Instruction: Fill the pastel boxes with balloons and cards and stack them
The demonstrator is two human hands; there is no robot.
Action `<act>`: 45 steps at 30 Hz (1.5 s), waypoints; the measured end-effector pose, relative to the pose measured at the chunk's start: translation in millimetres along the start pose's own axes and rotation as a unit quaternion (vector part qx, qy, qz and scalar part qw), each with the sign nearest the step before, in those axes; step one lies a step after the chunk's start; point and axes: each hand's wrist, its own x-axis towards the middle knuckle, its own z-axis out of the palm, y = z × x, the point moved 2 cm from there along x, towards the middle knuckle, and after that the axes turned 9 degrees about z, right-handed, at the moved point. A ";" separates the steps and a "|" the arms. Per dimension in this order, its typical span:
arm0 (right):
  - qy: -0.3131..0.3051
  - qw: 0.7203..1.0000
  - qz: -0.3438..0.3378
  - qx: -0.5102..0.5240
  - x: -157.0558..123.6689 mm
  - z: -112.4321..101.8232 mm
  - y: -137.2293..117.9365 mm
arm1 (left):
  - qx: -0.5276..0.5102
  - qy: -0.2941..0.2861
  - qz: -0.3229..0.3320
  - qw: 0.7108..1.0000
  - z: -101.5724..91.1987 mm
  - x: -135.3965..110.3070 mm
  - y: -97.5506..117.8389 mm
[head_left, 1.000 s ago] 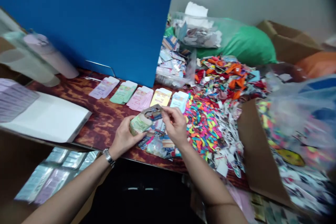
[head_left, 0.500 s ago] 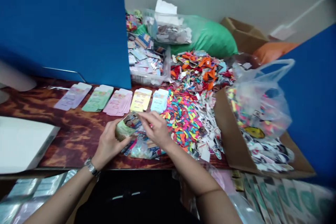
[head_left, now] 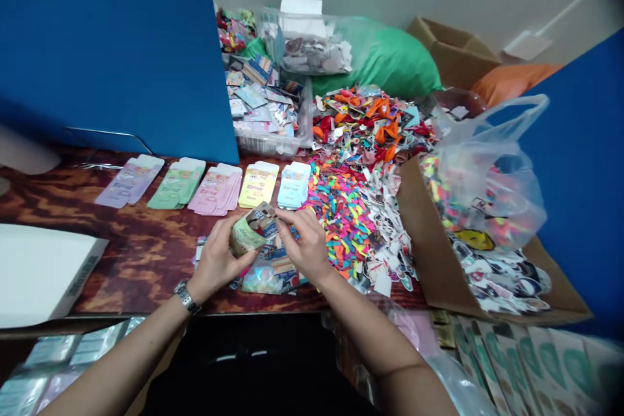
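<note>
My left hand (head_left: 220,257) is closed round a small green printed packet (head_left: 245,238), held up at a tilt with its mouth towards the right. In my right hand (head_left: 306,242) the fingertips pinch a small printed card (head_left: 264,218), which lies at the packet's mouth; whether it is partly inside I cannot tell. Below the hands, a loose pile of small printed cards (head_left: 285,266) is partly hidden, and a shiny iridescent clear bag (head_left: 262,278) lies at its front. Behind stand rows of flat packets: purple (head_left: 129,182), green (head_left: 176,183), pink (head_left: 217,190), yellow (head_left: 259,184) and blue (head_left: 294,185).
Right of my hands spreads a heap of bright little pieces (head_left: 344,221), with white cut-outs (head_left: 392,240) beside it. A cardboard box (head_left: 433,247) holds a clear plastic bag (head_left: 502,188). A clear bin (head_left: 273,143) stands behind; a white box (head_left: 43,266) sits left, near blue partitions (head_left: 112,45).
Both hands have shifted slightly right with the green packet. The card at its mouth shows more clearly now, sticking up between the packet and my right fingertips.
</note>
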 end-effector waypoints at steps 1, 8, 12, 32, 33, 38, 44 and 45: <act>-0.002 1.000 -0.016 -0.010 -0.7 1.5 -1.3 | 0.000 0.001 0.000 1.000 -0.4 0.8 0.3; -0.064 0.992 -0.082 -0.065 -10.3 9.4 0.6 | -0.006 0.015 0.025 1.000 2.1 5.4 -2.4; -0.074 0.992 0.009 -0.098 -12.0 -39.6 37.4 | -0.021 -0.010 0.021 1.000 6.4 5.2 -5.7; 0.002 0.925 0.286 -0.250 -49.8 -173.7 150.1 | -0.025 -0.039 0.028 0.999 22.4 -0.8 -1.4; -0.003 0.929 0.279 -0.245 -47.0 -170.3 147.8 | -0.026 -0.041 0.027 0.998 22.9 -1.7 -1.0; -0.083 0.942 0.232 -0.230 -18.8 -131.0 139.3 | -0.046 -0.048 0.033 0.997 23.1 -0.2 8.2; -0.184 0.916 0.210 -0.289 18.4 -91.6 146.0 | -0.031 -0.051 0.047 0.997 20.7 -0.7 13.5; -0.193 0.909 0.213 -0.303 21.1 -89.4 147.3 | -0.028 -0.047 0.048 0.997 20.4 -1.9 13.1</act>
